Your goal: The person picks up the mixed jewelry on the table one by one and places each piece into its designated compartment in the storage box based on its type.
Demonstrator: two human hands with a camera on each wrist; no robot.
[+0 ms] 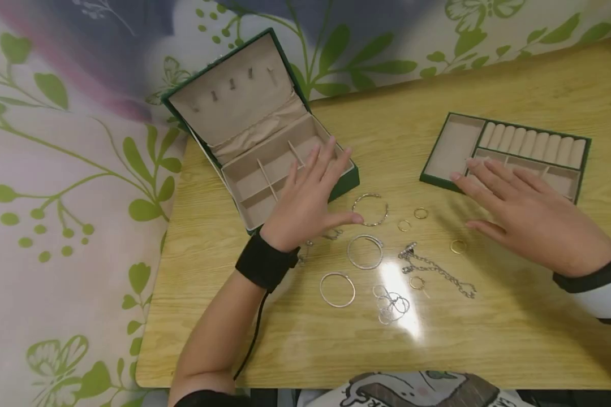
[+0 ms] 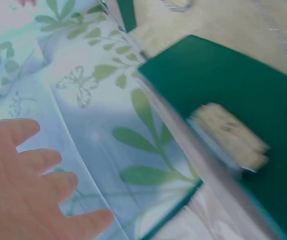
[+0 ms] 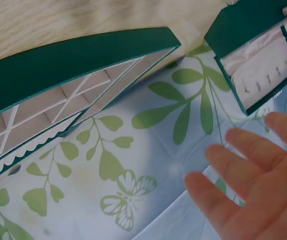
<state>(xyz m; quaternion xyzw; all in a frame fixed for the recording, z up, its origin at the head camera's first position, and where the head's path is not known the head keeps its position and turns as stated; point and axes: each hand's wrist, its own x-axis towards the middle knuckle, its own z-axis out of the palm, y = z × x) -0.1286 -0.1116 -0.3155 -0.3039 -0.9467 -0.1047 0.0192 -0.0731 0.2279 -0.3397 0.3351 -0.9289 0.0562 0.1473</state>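
An open green jewelry box [image 1: 347, 182] with beige compartments stands on the left, its lid tilted back. My left hand [image 1: 310, 198] hovers over its front corner with fingers spread and nothing held. On the right lies a green jewelry tray [image 1: 450, 148] with ring rolls and small compartments. Over its front edge my right hand [image 1: 532, 217] reaches, palm down, fingers extended and holding nothing. Between the hands are a twisted cuff bracelet [image 1: 386, 213], a silver bangle [image 1: 321, 285] and a chain bracelet [image 1: 440, 271]. The left wrist view shows the box's metal clasp [image 2: 231, 135] blurred.
Several small gold rings [image 1: 458, 252] and a tangled silver piece [image 1: 393, 305] lie on the wooden table [image 1: 489, 345]. A second round bangle [image 1: 348, 254] is near the left thumb. More silver jewelry [image 1: 333, 233] is partly hidden behind the left wrist. A leaf-patterned covering [image 1: 81, 169] borders the table.
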